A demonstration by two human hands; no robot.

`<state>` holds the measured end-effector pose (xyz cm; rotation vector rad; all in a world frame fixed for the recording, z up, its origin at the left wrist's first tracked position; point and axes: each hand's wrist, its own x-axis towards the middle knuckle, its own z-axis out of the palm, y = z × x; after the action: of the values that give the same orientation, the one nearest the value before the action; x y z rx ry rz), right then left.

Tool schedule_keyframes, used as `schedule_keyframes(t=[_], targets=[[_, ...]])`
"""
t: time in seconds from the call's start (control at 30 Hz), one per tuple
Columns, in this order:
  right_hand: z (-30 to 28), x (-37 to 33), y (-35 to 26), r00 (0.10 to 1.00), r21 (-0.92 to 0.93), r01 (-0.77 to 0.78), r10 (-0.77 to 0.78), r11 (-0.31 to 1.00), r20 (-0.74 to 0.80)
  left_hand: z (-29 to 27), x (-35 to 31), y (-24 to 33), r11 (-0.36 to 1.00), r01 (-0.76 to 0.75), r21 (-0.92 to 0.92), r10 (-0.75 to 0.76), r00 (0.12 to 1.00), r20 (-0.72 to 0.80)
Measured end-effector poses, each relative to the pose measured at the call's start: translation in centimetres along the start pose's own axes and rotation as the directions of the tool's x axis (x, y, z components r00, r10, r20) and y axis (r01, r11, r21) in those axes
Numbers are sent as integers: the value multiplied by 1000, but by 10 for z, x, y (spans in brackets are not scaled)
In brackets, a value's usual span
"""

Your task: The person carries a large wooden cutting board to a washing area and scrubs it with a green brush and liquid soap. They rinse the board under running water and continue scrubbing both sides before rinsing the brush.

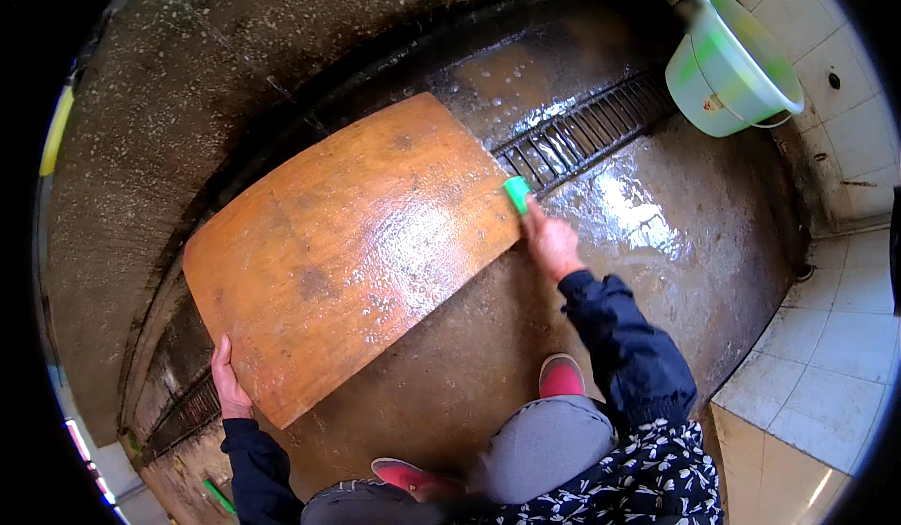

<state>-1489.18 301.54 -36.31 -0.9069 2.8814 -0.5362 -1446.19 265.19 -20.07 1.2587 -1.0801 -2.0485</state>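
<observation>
A large wooden board (357, 234), wet and shiny with suds or drops on its face, lies tilted across the floor in front of me. My left hand (228, 381) grips its lower left edge, thumb on the upper face and fingers along the side. At the board's right edge, my right hand (552, 242) is closed around a small bright green scrubber (517, 194). The scrubber touches or nearly touches the board's edge; its exact kind is partly hidden by my fingers.
A metal drain grate (591, 131) runs beneath the board over the wet floor (648, 243). A pale green bucket (718, 75) with a wire handle stands at the upper right, beside a white tiled wall (826, 347). Another green object (219, 497) lies at the lower left.
</observation>
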Motion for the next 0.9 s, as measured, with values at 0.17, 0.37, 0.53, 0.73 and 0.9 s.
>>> schedule_keyframes(t=[0.17,0.37,0.53,0.73,0.9], targets=[[2,-81,-75,870,188,443,-471,877,146,14,-16,6,1000,-2,20,3,997,-73],[-1,21,4,994,75,-80,74,994,77,9,-12,11,996,-47,75,52,996,-69],[-35,-18,-135,858,437,365,-479,822,185,30,-26,31,970,-210,120,211,977,3],[-114,53,-266,803,537,390,-562,748,200,65,-59,47,947,-297,122,300,954,-6],[-156,51,-343,711,657,481,-697,581,95,79,-113,48,929,-328,172,349,931,-110]])
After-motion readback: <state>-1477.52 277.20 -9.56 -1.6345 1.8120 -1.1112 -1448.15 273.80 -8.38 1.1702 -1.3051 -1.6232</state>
